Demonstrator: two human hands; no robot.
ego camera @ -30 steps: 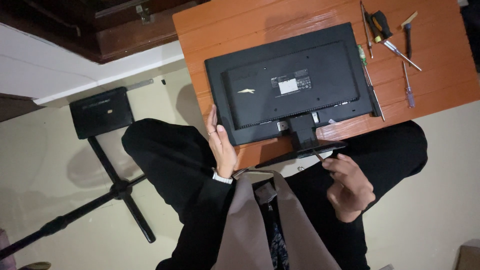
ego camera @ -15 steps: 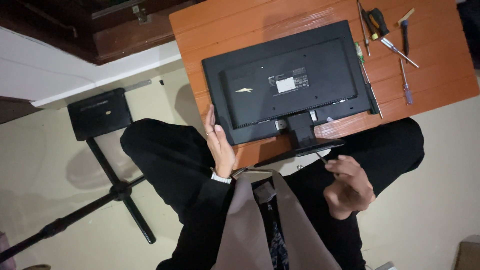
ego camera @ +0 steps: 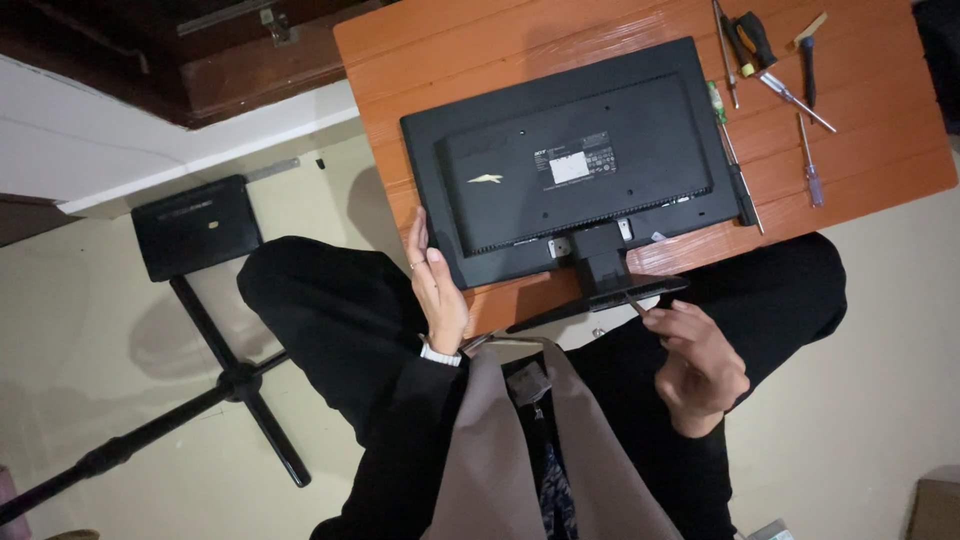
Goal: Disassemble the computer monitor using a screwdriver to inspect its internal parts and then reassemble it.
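One monitor (ego camera: 575, 165), one orange table (ego camera: 870, 150), two hands (ego camera: 440, 290), perhaps five hand tools (ego camera: 790, 95).

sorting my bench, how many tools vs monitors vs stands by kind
monitor: 1
screwdrivers and hand tools on the table: 5, some overlap so roughly
black floor stand: 1
total: 7

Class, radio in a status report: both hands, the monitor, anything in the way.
Left hand flat against monitor edge. Right hand grips thin tool at stand base. Monitor face down on orange table. Screwdrivers alongside, apart.
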